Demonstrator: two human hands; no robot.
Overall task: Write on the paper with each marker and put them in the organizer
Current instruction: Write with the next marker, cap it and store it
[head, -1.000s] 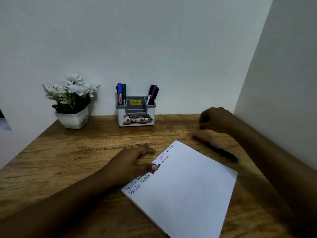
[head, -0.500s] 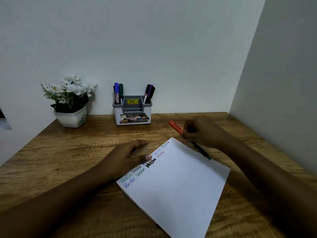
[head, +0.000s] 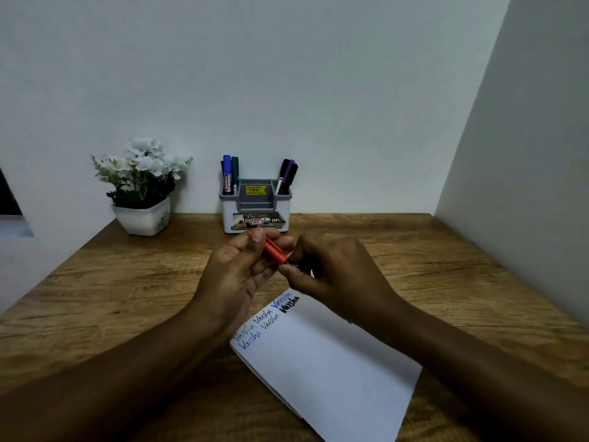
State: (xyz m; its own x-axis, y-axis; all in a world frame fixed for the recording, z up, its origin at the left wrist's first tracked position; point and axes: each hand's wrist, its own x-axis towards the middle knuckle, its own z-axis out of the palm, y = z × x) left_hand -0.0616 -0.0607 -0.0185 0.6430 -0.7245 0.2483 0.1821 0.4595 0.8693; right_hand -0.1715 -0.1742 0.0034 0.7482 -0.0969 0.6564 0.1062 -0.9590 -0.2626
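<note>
Both hands hold the red marker above the tabletop's middle, just in front of the organizer. The left hand pinches its cap; the right hand grips the barrel. Pull straight apart, then write below the existing words on the paper.

Two bare forearms enter from the lower frame edge. Left hand: no ring, watch or band seen; short, plain thumbnail, no polish. Right hand: back of hand toward camera, likewise unadorned. No sleeve reaches either wrist or the visible forearms. Fingernails elsewhere hidden.
</note>
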